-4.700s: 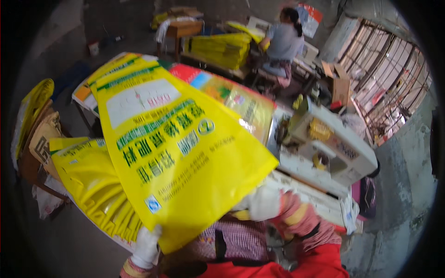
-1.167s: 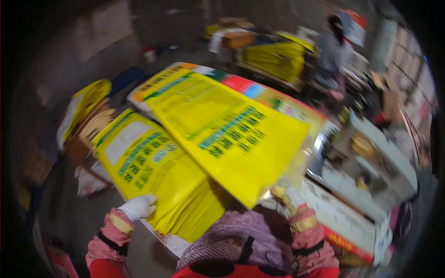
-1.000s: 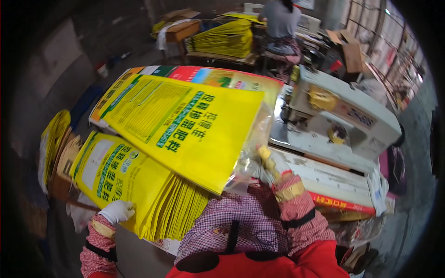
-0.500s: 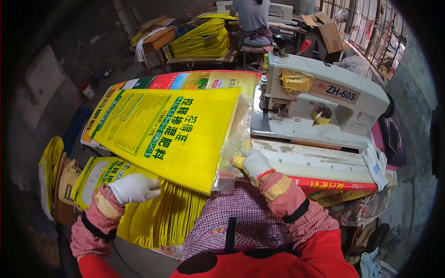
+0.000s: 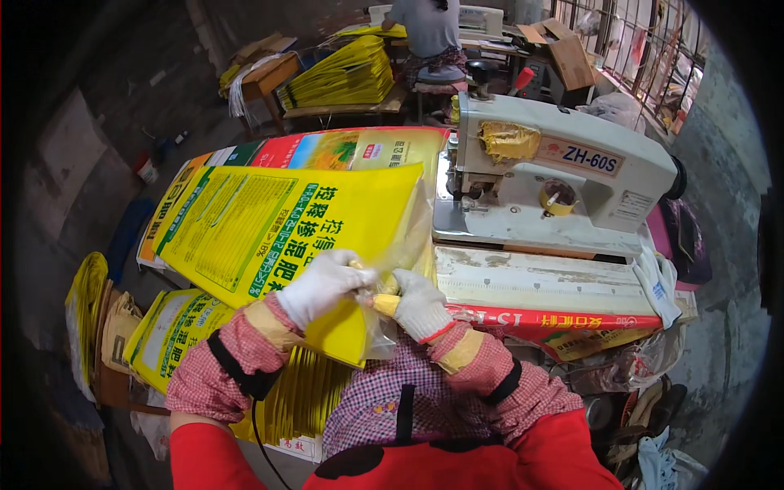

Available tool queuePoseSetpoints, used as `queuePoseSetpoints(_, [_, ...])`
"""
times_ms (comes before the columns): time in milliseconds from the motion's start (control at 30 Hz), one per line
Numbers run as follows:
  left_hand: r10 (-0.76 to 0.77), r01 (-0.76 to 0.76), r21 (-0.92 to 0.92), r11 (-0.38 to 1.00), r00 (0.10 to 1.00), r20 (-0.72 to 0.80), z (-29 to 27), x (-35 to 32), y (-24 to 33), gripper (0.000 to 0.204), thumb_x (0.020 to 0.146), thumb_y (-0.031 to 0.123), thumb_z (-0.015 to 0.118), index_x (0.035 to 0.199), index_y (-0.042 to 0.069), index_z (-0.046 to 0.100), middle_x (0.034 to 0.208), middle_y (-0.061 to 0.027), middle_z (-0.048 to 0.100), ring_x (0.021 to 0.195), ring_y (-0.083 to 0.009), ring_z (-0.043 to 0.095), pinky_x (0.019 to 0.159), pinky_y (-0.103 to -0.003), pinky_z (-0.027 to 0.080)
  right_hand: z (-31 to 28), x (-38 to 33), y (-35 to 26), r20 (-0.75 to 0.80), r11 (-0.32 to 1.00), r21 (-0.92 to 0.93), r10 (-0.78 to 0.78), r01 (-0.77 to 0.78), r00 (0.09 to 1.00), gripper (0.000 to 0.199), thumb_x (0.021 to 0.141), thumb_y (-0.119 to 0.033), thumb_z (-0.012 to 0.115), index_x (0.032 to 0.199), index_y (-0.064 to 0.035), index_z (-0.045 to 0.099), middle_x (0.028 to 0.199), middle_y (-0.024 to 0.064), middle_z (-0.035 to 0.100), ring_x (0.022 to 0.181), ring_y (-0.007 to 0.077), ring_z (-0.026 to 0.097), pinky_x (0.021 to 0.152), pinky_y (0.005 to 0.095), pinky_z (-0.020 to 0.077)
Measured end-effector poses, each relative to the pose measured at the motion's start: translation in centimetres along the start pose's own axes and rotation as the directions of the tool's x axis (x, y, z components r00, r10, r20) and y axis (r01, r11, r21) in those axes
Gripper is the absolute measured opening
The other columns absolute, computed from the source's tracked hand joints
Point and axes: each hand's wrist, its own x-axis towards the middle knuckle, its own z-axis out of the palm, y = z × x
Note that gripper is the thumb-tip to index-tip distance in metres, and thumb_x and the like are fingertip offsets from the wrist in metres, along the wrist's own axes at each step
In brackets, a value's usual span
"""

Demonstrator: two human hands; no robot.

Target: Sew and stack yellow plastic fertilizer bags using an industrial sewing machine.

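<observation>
Both gloved hands meet at the near corner of a yellow woven sack that lies flat across the table, its printed face up. The left hand is closed, pinching the sack's edge between thumb and fingers. The right hand is also closed on that edge, just beside the left, where a clear plastic inner liner sticks out of the sack's mouth. The two hands nearly touch, and the liner bunches loosely between them.

The open end of the sack points toward the industrial sewing machine on the right of the table, but it is not yet under the machine's head; the needle area stands clear of it, and no stitched seam shows on this end. By my reading the work on this sack is at an early stage: the sack has been laid out and its mouth is being gathered and squared up, while feeding it to the machine is yet to be done.

A stack of yellow sacks waits low on the person's left, beside the table. Under the sack in hand lies a colourful printed sack. Far behind, another person sits by a further pile of yellow sacks.
</observation>
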Motion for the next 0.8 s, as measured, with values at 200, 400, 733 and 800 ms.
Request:
queuePoseSetpoints(200, [0.525, -0.391, 0.463, 0.796, 0.827, -0.204, -7.5, -2.6, 3.2, 0.010, 0.084, 0.006, 0.053, 0.076, 0.002, 0.055, 0.069, -0.0071, 0.058, 0.064, -0.0147, 0.056, 0.059, -0.027, 0.045, -1.3, -1.3, 0.6, 0.355, 0.962, 0.056, 0.232, -0.268, 0.906, 0.041, 0.075, -0.040, 0.067, 0.089, -0.0024, 0.061, 0.081, 0.0155, 0.064, 0.073, 0.0273, 0.063, 0.062, 0.0375, 0.0484])
queuePoseSetpoints(400, [0.197, -0.322, -0.191, 0.927, 0.852, -0.485, -3.7, -3.9, 4.4, 0.010, 0.085, 0.005, 0.054, 0.082, 0.002, 0.045, 0.074, -0.0089, 0.055, 0.059, -0.0142, 0.053, 0.056, -0.025, 0.044, -2.0, -1.4, -3.1, -0.279, 0.822, -0.535, -0.388, 0.193, 0.879, 0.032, 0.075, -0.025, 0.063, 0.093, 0.0002, 0.056, 0.092, 0.0186, 0.062, 0.076, 0.0360, 0.060, 0.065, 0.0439, 0.0488])
queuePoseSetpoints(733, [0.284, -0.405, -0.092, 0.910, 0.769, -0.573, -4.8, -4.6, 5.0, 0.012, 0.085, 0.005, 0.055, 0.083, 0.003, 0.044, 0.077, -0.0075, 0.056, 0.060, -0.0119, 0.053, 0.056, -0.024, 0.045, 4.2, 0.1, -3.9, 0.794, 0.783, -0.154, -0.266, 0.603, 0.548, 0.026, 0.079, -0.018, 0.058, 0.099, -0.0016, 0.061, 0.089, 0.0178, 0.064, 0.075, 0.0329, 0.063, 0.064, 0.0426, 0.0514])
queuePoseSetpoints(800, [0.235, -0.369, -0.117, 0.922, 0.774, -0.588, -4.8, -5.8, 4.7, 0.010, 0.086, 0.005, 0.055, 0.084, 0.004, 0.045, 0.076, -0.0064, 0.056, 0.059, -0.0108, 0.052, 0.056, -0.023, 0.044, 3.8, 2.3, -4.3, 0.736, 0.858, 0.397, -0.085, -0.326, 0.672, 0.021, 0.081, -0.017, 0.058, 0.099, -0.0055, 0.059, 0.086, 0.0138, 0.063, 0.078, 0.0321, 0.062, 0.068, 0.0429, 0.0505])
